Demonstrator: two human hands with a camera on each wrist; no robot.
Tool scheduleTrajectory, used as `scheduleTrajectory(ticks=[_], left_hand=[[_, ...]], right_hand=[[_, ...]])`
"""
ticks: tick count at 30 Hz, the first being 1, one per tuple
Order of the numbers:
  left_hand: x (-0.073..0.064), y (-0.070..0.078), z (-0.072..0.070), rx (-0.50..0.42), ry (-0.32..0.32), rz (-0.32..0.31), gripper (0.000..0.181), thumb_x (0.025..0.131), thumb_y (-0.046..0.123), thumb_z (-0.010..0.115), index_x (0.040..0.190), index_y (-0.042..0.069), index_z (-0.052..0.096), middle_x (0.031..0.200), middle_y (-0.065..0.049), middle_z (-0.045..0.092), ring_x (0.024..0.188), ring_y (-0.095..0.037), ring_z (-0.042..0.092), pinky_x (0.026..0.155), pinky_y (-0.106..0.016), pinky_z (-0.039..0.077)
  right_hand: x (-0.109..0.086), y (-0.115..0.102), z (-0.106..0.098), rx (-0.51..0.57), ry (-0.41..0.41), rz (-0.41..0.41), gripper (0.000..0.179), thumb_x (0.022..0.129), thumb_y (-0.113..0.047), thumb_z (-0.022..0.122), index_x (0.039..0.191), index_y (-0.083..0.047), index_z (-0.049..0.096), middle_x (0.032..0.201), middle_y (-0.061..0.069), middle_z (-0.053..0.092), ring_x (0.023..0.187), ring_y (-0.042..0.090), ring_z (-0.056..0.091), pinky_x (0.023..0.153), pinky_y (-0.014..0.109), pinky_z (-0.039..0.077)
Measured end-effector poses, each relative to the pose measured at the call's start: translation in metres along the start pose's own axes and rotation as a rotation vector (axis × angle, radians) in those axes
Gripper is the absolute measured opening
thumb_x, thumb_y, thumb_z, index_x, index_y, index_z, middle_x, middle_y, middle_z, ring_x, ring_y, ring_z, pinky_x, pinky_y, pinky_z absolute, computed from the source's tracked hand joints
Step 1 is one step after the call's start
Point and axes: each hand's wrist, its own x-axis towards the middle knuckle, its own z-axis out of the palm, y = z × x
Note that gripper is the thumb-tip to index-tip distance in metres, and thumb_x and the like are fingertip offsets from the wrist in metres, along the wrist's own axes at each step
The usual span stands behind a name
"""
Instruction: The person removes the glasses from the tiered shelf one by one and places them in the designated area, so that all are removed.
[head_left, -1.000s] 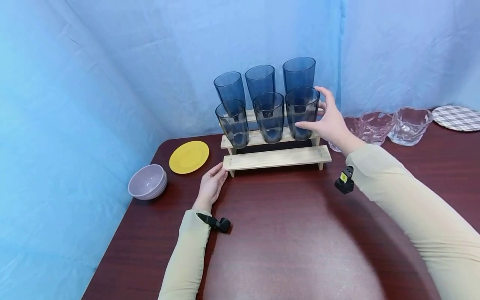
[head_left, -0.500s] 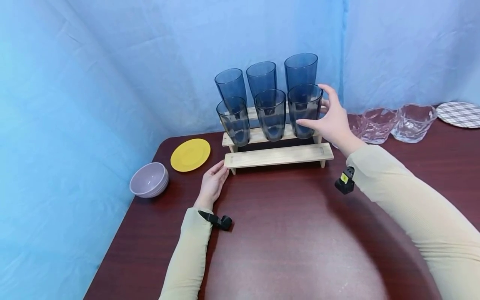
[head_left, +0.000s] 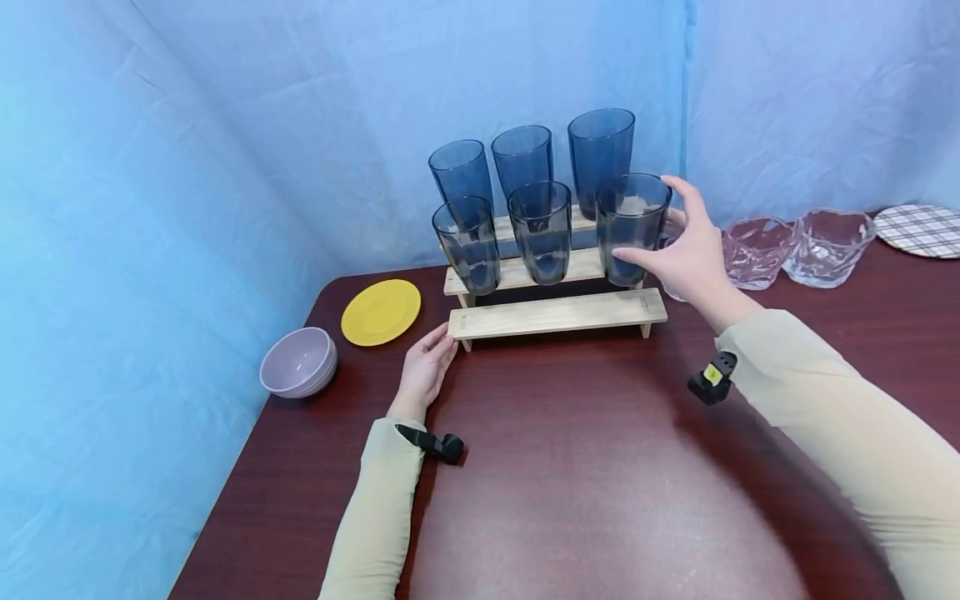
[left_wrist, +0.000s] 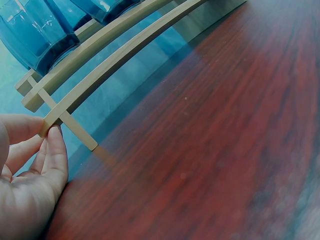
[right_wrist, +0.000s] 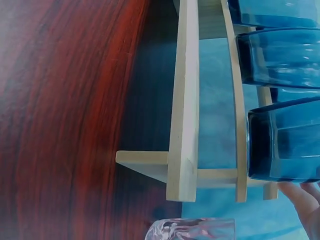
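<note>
A three-step wooden rack (head_left: 558, 315) stands at the back of the table, its lowest step bare. Blue-grey drinking glasses fill the upper steps, among them a middle-step glass (head_left: 542, 233) and a left glass (head_left: 471, 250). My right hand (head_left: 693, 250) grips the rightmost middle-step glass (head_left: 633, 221), thumb in front and fingers round its far side. In the right wrist view that glass (right_wrist: 285, 140) is right at the step's edge. My left hand (head_left: 423, 371) pinches the left end of the lowest step; the left wrist view shows thumb and fingers on the wood (left_wrist: 55, 117).
A yellow plate (head_left: 381, 312) and lilac bowls (head_left: 298, 362) lie left of the rack. To its right stand clear and pinkish wavy glasses (head_left: 828, 250) and a checked round mat (head_left: 921, 231). Blue curtain (head_left: 337, 125) hangs right behind the table.
My right hand has shifted right and slightly toward me, and the gripped glass has moved with it, away from its neighbour. The left hand stays on the rack's end.
</note>
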Motion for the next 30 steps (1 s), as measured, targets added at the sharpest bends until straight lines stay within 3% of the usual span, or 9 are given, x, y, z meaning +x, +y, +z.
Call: scheduleTrajectory(ticks=[2,5,7,14,23,30], left_hand=[[0.000,0.000,-0.001,-0.001,-0.001,0.001,0.044,0.095,-0.004,0.048,0.139,-0.006,0.042,0.141,-0.022,0.043,0.095,-0.005,0.059,0.081,-0.013,0.050],[0.000,-0.001,-0.001,-0.001,-0.006,0.007,0.044,0.096,-0.004,0.047,0.139,-0.006,0.041,0.142,-0.023,0.042,0.096,-0.005,0.058,0.082,-0.013,0.050],[0.001,-0.001,-0.002,-0.004,-0.005,0.006,0.044,0.096,-0.004,0.047,0.139,-0.006,0.041,0.142,-0.023,0.042,0.095,-0.005,0.058,0.081,-0.013,0.050],[0.000,-0.001,0.001,0.003,-0.003,0.000,0.043,0.096,-0.003,0.048,0.139,-0.005,0.042,0.141,-0.021,0.044,0.094,-0.004,0.059,0.081,-0.013,0.050],[-0.002,0.002,0.002,0.006,-0.016,0.003,0.044,0.095,-0.003,0.048,0.139,-0.005,0.041,0.142,-0.021,0.042,0.099,-0.007,0.057,0.083,-0.014,0.050],[-0.001,0.001,0.000,0.003,-0.010,0.008,0.044,0.095,-0.004,0.048,0.139,-0.006,0.042,0.141,-0.022,0.044,0.098,-0.006,0.058,0.083,-0.014,0.050]], right_hand=[[-0.003,0.001,-0.003,0.001,0.020,0.003,0.096,0.070,-0.030,0.084,0.145,-0.040,0.025,0.133,0.013,0.054,0.114,0.016,0.056,0.081,0.026,0.053],[-0.007,0.002,-0.009,0.029,0.041,0.003,0.095,0.070,-0.027,0.084,0.144,-0.041,0.026,0.122,0.006,0.062,0.092,0.003,0.059,0.068,0.011,0.046],[-0.010,0.002,-0.014,0.064,0.051,-0.001,0.094,0.071,-0.023,0.084,0.143,-0.040,0.027,0.117,-0.002,0.063,0.085,-0.004,0.057,0.070,0.009,0.046],[-0.026,0.005,-0.032,0.191,0.111,-0.065,0.092,0.069,-0.002,0.081,0.142,-0.031,0.033,0.107,-0.020,0.061,0.093,-0.005,0.058,0.073,0.007,0.047],[-0.045,0.017,-0.058,0.263,0.181,-0.150,0.093,0.062,0.018,0.075,0.138,-0.021,0.040,0.105,-0.016,0.064,0.096,-0.002,0.060,0.070,0.006,0.050],[-0.057,0.030,-0.075,0.200,0.218,-0.147,0.095,0.060,0.022,0.074,0.139,-0.019,0.041,0.105,-0.019,0.065,0.092,-0.004,0.061,0.069,0.005,0.049]])
